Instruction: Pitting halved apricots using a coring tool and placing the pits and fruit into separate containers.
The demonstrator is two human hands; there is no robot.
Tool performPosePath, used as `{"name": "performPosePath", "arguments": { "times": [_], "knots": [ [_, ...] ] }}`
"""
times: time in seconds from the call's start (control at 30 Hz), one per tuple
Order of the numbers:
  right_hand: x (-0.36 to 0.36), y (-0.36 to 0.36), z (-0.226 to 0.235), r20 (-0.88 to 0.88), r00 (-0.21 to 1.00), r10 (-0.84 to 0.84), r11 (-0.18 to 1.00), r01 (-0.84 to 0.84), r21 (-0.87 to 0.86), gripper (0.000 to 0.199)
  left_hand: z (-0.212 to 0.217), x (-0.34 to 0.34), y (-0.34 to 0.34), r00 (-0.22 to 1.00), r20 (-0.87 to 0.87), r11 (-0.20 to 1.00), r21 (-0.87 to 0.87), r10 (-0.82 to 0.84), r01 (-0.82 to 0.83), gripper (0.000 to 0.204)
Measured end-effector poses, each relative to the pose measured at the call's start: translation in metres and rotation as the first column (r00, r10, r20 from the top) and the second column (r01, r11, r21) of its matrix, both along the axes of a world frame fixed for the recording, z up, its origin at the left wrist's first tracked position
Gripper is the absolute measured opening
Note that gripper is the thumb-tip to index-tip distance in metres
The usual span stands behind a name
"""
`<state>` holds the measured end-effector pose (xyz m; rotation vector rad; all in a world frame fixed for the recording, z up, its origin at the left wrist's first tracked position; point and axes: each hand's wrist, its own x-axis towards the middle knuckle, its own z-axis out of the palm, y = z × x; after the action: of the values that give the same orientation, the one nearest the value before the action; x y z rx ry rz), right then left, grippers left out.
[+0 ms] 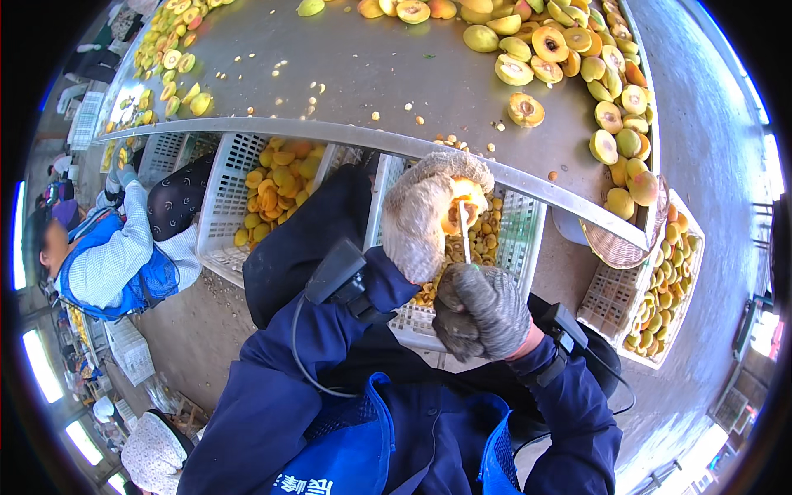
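Observation:
My left hand (419, 216), in a thick, fuzzy, stained glove, is closed around an orange-yellow peach half (469, 195) just in front of the table's edge. In my right hand (483, 313), which wears a grey knit glove, is the handle of a slim, light-coloured pitting tool (465, 235). Its shaft points up and its tip meets the cut face of the fruit; the glove hides the handle. Both hands are above a white plastic crate (532, 231) between my knees, which contains orange fruit pieces (487, 239).
A metal table (346, 66) with a raised rim carries halved peaches (549, 45) and scattered pits. Another crate of fruit (219, 198) stands left. At right are a wicker basket (615, 247) and a fruit-filled crate (660, 305). A co-worker in a blue vest (107, 256) sits at left.

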<state>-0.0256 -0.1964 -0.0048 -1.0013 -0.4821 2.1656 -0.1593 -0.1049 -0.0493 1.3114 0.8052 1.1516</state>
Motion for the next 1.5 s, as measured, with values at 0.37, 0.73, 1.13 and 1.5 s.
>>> {"name": "performPosePath", "arguments": {
  "times": [0.37, 0.73, 1.13, 1.5],
  "knots": [
    [0.011, -0.014, -0.005, -0.535, 0.837, 0.112, 0.993, -0.083, 0.078, 0.047, 0.027, 0.02, 0.017, 0.909, 0.398, 0.9, -0.344, -0.119, 0.268, 0.041],
    [0.038, -0.028, -0.046, 0.942, 0.306, -0.14, 0.697, -0.645, 0.313, 0.028, 0.086, -0.12, 0.096, 0.021, -0.786, 0.688, 0.552, 0.617, 0.472, 0.027],
    [0.068, -0.009, -0.012, 0.971, 0.233, -0.05, 0.735, -0.65, 0.194, 0.03, 0.0, 0.118, 0.159, 0.401, -0.908, 0.884, 0.086, -0.12, 0.46, 0.037],
    [0.047, 0.001, -0.01, 0.63, 0.17, -0.758, 0.522, -0.42, 0.742, 0.032, 0.063, 0.02, 0.047, 0.812, 0.474, 0.669, -0.484, -0.341, 0.564, 0.049]
  ]
}}
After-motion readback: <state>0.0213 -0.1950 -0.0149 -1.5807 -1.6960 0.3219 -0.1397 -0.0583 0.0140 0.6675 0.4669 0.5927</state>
